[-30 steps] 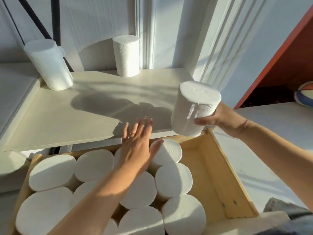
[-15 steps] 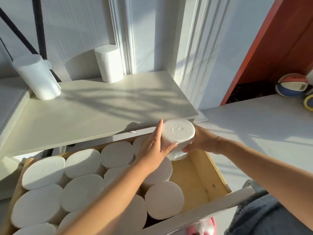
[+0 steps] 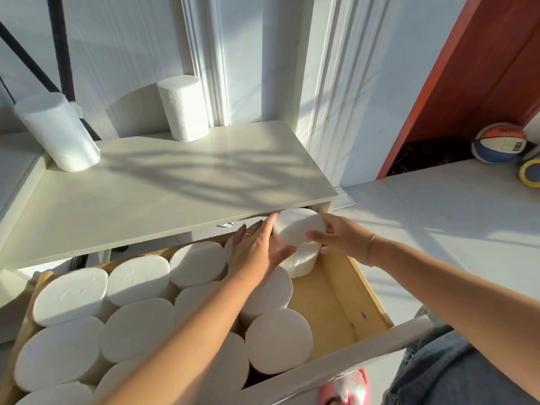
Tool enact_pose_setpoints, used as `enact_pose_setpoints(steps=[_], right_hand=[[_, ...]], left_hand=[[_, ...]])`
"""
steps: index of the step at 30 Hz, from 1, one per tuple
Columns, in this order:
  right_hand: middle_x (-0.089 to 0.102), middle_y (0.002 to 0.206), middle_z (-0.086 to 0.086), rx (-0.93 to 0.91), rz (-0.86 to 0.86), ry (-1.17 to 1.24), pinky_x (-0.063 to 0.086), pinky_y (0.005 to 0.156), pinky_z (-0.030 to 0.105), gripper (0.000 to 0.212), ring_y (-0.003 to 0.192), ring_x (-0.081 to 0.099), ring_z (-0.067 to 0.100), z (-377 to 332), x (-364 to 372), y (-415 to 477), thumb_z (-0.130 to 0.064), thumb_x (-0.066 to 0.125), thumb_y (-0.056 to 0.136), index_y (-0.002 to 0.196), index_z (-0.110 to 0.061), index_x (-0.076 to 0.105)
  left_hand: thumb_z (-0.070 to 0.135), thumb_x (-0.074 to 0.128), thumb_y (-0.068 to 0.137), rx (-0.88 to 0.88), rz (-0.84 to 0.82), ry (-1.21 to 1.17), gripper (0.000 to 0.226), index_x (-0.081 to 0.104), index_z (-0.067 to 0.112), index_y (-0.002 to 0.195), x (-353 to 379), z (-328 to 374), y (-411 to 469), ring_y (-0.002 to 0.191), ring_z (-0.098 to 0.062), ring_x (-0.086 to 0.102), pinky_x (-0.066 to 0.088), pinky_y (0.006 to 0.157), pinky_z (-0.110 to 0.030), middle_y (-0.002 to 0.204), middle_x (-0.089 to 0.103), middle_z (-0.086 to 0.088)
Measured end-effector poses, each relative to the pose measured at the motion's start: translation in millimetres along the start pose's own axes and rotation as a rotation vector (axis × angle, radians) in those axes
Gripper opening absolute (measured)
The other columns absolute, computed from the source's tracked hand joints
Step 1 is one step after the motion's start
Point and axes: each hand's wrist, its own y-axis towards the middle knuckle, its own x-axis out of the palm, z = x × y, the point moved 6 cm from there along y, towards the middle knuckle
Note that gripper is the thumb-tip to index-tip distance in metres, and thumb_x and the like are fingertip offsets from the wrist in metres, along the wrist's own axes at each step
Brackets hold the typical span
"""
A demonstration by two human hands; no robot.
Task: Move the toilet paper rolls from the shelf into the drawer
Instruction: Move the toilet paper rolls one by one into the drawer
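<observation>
A white toilet paper roll [image 3: 298, 229] stands upright in the back right corner of the open wooden drawer [image 3: 336, 299], partly under the shelf edge. My right hand [image 3: 336, 236] grips its right side and my left hand [image 3: 257, 252] presses against its left side. Several white rolls [image 3: 137, 279] stand packed upright in the drawer's left and middle. On the cream shelf [image 3: 163, 194] above, one roll [image 3: 184, 108] stands at the back and another roll [image 3: 58, 133] leans at the far left.
The drawer's white front panel [image 3: 336, 366] is nearest me. A bare strip of wooden drawer floor shows along the right side. A ball [image 3: 499, 143] and a yellow ring [image 3: 530, 176] lie on the floor at the right, by a red panel [image 3: 467, 83].
My right hand brought the roll down from beside the shelf into the drawer's back right corner. My left hand moved right from the packed rolls onto the roll's left side.
</observation>
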Motion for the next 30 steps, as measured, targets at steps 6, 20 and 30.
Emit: enact_pose_setpoints(steps=[6,20,30], right_hand=[[0.067,0.112,0.01,-0.036,0.104,-0.127,0.056,0.092,0.046,0.049,0.104,0.064,0.029,-1.3,1.0,1.2,-0.026,0.077,0.079,0.125,-0.022,0.059],[0.059,0.111,0.003,-0.094,0.277,-0.705,0.044,0.082,0.029,0.053,0.108,0.057,0.026,-20.0,7.6,-3.5,-0.033,0.076,0.076,0.122,-0.014,0.056],[0.064,0.099,0.003,-0.549,0.384,-0.409,0.048,0.081,0.022,0.028,0.086,0.059,0.014,-134.9,89.9,21.4,-0.022,0.075,0.079,0.103,-0.011,0.066]], left_hand=[[0.064,0.043,0.084,0.025,-0.033,0.037,0.07,0.031,0.026,0.141,3.9,-0.4,1.0,0.13,-0.014,0.039,0.004,0.11,-0.026,0.136,0.053,0.002],[0.06,0.044,0.087,0.041,-0.054,0.219,0.065,0.036,0.021,0.139,2.2,-10.1,-6.6,0.139,-0.013,0.023,0.0,0.111,-0.028,0.145,0.042,0.004],[0.045,0.03,0.091,0.027,0.111,0.297,0.054,0.049,0.016,0.132,-98.0,-70.6,-64.3,0.134,-0.02,0.037,0.012,0.114,-0.034,0.14,0.047,-0.003]])
